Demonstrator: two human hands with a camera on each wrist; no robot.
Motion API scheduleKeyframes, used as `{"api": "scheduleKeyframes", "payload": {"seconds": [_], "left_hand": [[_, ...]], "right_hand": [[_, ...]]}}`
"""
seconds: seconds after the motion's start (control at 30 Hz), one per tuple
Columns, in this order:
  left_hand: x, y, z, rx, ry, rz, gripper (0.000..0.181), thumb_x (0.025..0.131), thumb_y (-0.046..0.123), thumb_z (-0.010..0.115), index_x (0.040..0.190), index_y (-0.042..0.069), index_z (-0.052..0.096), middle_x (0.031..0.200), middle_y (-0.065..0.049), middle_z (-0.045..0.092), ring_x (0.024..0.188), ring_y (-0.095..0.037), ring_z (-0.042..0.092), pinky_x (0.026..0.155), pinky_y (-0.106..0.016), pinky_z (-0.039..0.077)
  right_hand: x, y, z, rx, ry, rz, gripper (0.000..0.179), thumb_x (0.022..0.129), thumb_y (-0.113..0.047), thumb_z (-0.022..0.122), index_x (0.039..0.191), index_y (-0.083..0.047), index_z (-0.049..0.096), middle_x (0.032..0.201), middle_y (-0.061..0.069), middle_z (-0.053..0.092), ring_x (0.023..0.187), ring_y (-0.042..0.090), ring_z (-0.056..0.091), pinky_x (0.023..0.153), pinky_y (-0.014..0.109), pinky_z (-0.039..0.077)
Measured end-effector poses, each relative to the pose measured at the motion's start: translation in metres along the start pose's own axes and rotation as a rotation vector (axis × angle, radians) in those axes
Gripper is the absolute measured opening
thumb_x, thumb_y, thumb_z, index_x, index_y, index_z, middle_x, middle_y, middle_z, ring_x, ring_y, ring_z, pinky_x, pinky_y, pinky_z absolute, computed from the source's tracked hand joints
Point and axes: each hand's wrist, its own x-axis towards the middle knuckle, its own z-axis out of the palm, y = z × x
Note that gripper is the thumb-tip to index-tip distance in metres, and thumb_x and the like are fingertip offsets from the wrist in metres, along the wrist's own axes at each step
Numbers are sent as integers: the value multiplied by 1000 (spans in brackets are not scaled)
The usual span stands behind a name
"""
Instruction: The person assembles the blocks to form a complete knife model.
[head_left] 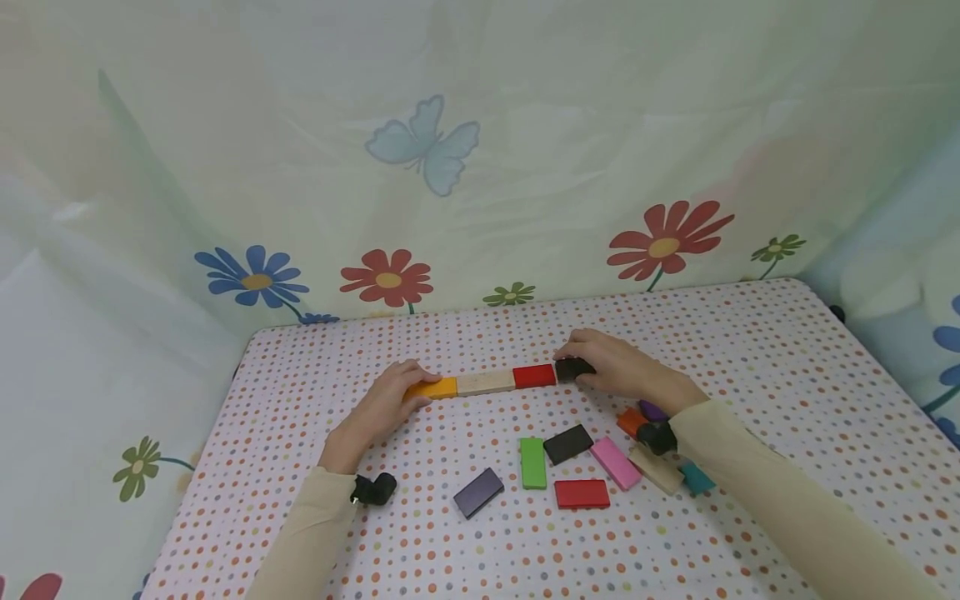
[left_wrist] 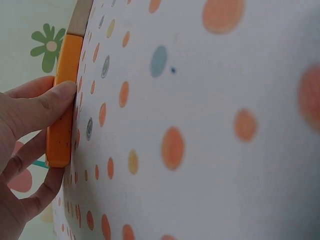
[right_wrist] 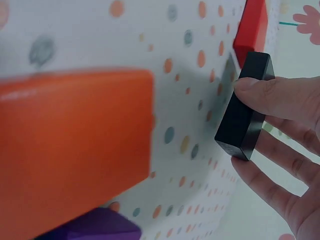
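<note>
A row of flat rectangular blocks lies across the table: a yellow-orange block, a beige block and a red block. My left hand grips the yellow-orange block at the row's left end, thumb on the near side and fingers behind and at its end. At the right end, my right hand pinches a black block between thumb and fingers. In the right wrist view this block is slightly tilted, one end close to the red block.
Nearer me lie loose blocks: slate-grey, green, another black, another red and pink. Under the right forearm are another beige block, a teal one, an orange one and a purple one.
</note>
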Motion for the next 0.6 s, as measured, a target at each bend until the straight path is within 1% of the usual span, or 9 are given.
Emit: {"api": "scheduleKeyframes", "payload": {"seconds": [0.23,0.6], "left_hand": [[0,1,0,9,-2,-8,37,95,9,76,132,8,71,123,-7,65,113,-27,57,102,-46,51],[0,0,0,16,-8,-9,37,96,9,75,132,8,71,121,-6,65,112,-26,57,101,-46,51]], "right_hand": [[-1,2,3,9,-5,24,39,87,4,81,125,-3,73,117,13,66,112,32,64,97,51,56],[4,3,9,22,-29,14,39,88,4,80,126,-3,73,117,12,66,114,33,63,98,51,55]]}}
